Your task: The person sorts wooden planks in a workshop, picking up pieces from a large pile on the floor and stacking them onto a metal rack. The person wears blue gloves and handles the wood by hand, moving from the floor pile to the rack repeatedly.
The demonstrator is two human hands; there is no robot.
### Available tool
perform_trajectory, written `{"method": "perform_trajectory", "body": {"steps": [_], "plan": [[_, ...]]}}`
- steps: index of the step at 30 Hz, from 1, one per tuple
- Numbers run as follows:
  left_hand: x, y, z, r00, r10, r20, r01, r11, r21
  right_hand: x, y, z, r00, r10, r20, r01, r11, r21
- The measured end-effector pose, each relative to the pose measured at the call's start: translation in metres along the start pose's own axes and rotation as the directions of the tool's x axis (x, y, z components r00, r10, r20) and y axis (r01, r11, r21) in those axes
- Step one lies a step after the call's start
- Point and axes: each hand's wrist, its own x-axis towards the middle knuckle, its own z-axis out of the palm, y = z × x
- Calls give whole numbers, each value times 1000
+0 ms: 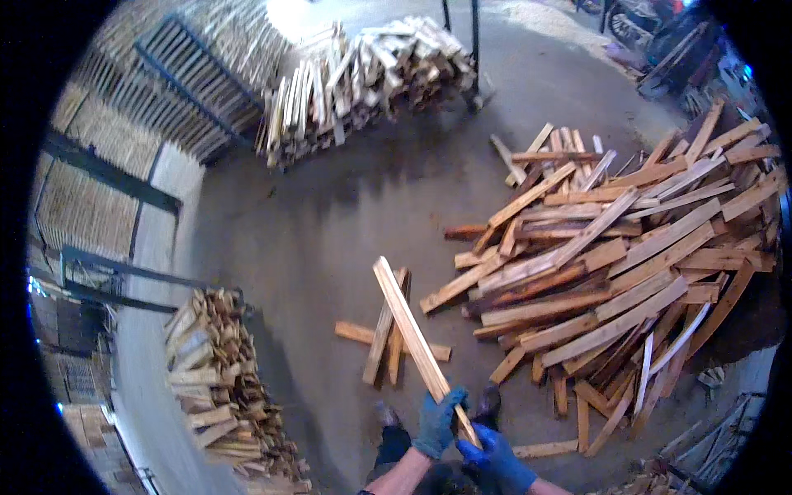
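A long pale wooden board (410, 328) slants up and away to the left in front of me. My left hand (437, 422), in a dark teal glove, is wrapped round its lower part. Close to its near end, my right hand (495, 456) in a blue glove also grips the board. Beneath and beyond it, a few loose boards (355, 332) lie crossed on the floor near my feet. Gloves hide the exact places of the fingers on the wood.
A large jumbled heap of boards (594, 272) fills the right side. Stacked wood (219, 379) stands at the near left, and another stack (363, 82) in a rack at the far side. Slatted panels (194, 78) line the back left. Concrete floor (330, 206) lies between the stacks.
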Motion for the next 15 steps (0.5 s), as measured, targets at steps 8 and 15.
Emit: {"method": "perform_trajectory", "body": {"steps": [8, 15], "plan": [[47, 126, 125, 963, 233, 133, -263, 916, 302, 2, 44, -45, 935, -234, -268, 315, 894, 319], [250, 398, 163, 789, 570, 228, -614, 735, 289, 45, 70, -57, 917, -59, -395, 152, 966, 207]]}}
